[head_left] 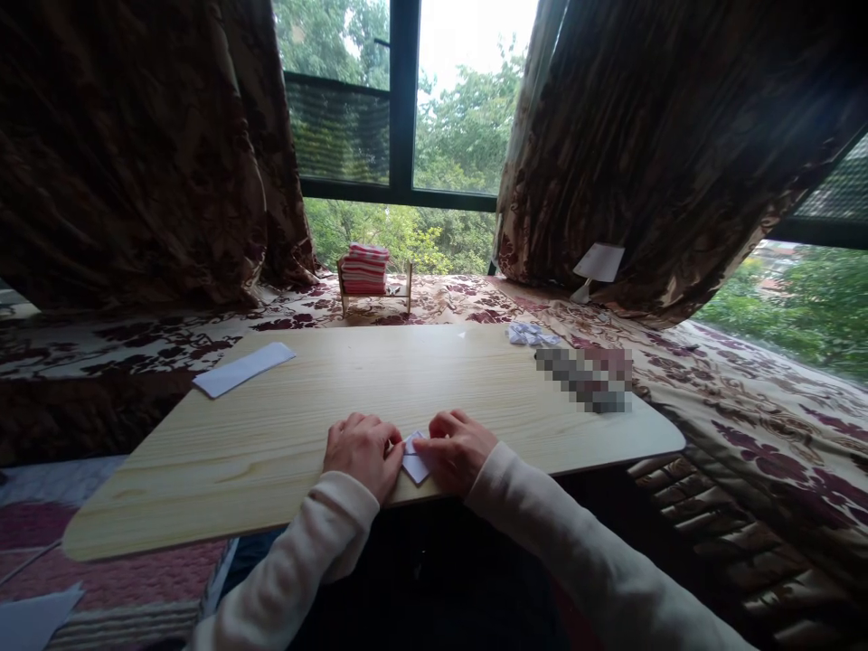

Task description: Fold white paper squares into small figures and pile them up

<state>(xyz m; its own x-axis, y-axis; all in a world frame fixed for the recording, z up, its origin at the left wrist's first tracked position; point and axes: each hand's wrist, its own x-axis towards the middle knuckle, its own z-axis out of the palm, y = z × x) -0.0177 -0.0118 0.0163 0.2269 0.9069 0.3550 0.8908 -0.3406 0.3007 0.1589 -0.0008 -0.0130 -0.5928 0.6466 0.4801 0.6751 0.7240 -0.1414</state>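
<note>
Between the two hands, at the table's (325, 389) near edge, lies a small folded paper (416, 468); the right hand (465, 449) pinches it, covering one side, while the left hand (364, 452) curls against its other edge, grip unclear. Beyond them, rightward, pixelation hides something beside white paper pieces (533, 334); leftward lies a long white paper (244, 369). Farther ahead stand a rack (376, 294) bearing a red-and-white stack (366, 268) and, rightward, a lamp (600, 262).

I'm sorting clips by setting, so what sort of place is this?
Most likely a room in a home, though which room I can't tell: patterned curtains hang beside a window, and a small lamp sits on flowered cloth.
</note>
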